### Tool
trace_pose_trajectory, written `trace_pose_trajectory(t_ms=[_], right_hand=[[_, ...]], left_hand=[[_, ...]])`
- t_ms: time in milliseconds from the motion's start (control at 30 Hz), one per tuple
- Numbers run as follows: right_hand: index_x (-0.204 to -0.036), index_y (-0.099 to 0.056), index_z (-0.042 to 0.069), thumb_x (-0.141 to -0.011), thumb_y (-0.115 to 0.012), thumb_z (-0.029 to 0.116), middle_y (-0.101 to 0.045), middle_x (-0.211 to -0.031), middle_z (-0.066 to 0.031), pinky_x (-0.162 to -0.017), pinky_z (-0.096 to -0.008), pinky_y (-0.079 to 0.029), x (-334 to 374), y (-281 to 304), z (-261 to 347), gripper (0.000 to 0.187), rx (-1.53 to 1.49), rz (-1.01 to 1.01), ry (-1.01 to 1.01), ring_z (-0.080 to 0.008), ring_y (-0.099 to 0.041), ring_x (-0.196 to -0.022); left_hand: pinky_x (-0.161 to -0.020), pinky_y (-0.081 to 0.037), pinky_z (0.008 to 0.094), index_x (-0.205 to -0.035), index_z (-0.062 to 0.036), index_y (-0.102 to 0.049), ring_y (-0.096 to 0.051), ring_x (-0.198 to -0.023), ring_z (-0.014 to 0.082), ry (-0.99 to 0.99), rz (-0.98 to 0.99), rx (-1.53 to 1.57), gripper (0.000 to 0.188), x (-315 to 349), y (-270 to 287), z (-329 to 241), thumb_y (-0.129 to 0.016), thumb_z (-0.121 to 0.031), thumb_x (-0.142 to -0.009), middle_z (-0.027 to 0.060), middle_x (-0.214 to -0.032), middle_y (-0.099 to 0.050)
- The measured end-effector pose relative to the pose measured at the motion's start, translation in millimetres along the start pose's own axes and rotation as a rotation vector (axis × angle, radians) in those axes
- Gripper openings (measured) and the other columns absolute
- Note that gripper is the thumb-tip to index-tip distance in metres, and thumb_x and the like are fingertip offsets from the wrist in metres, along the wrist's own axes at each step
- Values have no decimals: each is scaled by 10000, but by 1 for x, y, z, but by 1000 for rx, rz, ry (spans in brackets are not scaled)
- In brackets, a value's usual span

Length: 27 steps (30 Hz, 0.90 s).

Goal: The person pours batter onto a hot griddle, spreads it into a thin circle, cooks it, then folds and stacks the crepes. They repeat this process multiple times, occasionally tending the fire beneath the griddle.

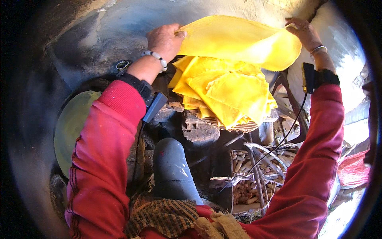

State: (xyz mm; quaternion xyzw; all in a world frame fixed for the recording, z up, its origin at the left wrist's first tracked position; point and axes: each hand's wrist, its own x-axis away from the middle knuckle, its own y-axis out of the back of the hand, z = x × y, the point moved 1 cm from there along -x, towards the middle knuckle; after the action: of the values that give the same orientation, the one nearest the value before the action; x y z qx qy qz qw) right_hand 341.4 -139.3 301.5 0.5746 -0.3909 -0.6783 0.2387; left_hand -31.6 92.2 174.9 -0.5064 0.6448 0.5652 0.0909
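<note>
Held up between my two hands is a thin, floppy yellow sheet [234,40] that looks like a large pancake. My left hand [165,41] pinches its left end, thumb on top. At the far right end, the fingers of my right hand [303,34] are closed on its edge. Just below hangs the sheet's lower edge over a stack of folded yellow sheets [230,93]. The stack is fanned out, lying on a piece of corrugated cardboard [248,126] over a rough block.
A large round yellow-green surface [71,131] lies left, partly behind my left sleeve. Below the stack, a box [227,187] holds what look like corn cobs and sticks. A black cable [274,149] hangs from my right wrist. My knee [171,163] is in the middle.
</note>
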Motion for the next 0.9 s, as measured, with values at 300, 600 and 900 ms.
trace_pose_trajectory(t_ms=[300,600,900], right_hand=[[-1074,-665,47,-854,-706,232,-697,-955,-131,-732,-333,-529,140,-14,113,290,-194,-5,-3,-244,-682,-837],[-1063,-688,49,-688,-634,-64,-680,-1124,-119,-942,-348,-479,231,-82,102,396,-404,-220,-51,-281,-630,-1045],[-1026,-717,67,-869,-704,254,-715,-837,-76,-694,-264,-506,139,-39,74,245,-314,-33,-208,-71,-605,-752]], left_hand=[[-720,-524,408,-983,-88,-700,-677,-794,318,-155,124,-60,228,31,87,45,-643,-278,-871,154,-852,-693],[-734,-538,349,-970,-97,-716,-691,-804,282,-233,119,109,172,37,81,37,-677,-218,-854,138,-870,-704],[-689,-522,387,-996,-69,-698,-669,-761,328,-215,49,20,236,45,82,65,-687,-253,-848,180,-864,-686]])
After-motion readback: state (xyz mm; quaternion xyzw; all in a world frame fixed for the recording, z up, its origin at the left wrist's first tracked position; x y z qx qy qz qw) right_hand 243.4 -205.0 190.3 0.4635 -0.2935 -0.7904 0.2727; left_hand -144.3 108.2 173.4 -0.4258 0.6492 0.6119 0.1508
